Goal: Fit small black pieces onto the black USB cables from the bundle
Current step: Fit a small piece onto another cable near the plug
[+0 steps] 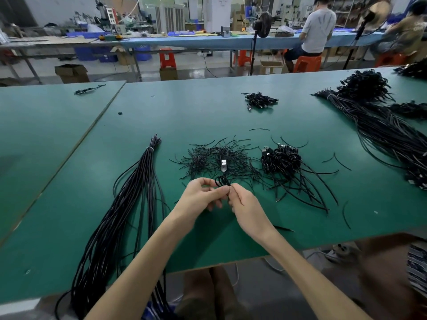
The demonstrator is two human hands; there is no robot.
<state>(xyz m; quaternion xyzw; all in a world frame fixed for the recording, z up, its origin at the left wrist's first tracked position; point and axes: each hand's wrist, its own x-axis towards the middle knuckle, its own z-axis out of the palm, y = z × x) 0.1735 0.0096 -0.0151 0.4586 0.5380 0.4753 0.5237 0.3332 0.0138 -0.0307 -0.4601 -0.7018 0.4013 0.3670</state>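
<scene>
Two hands, left hand and right hand, pinch one looped black USB cable just above the green surface. Light, floppy; probably best held near its stiff plug.

Bare forearms stretched forward, left hand and right hand meeting, fingers pinching one looped cable.

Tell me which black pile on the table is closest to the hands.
The loose heap of thin short strands directly beyond the left hand and right hand. The coiled-cable heap lies farther right, the long tied bundle farther left.
</scene>
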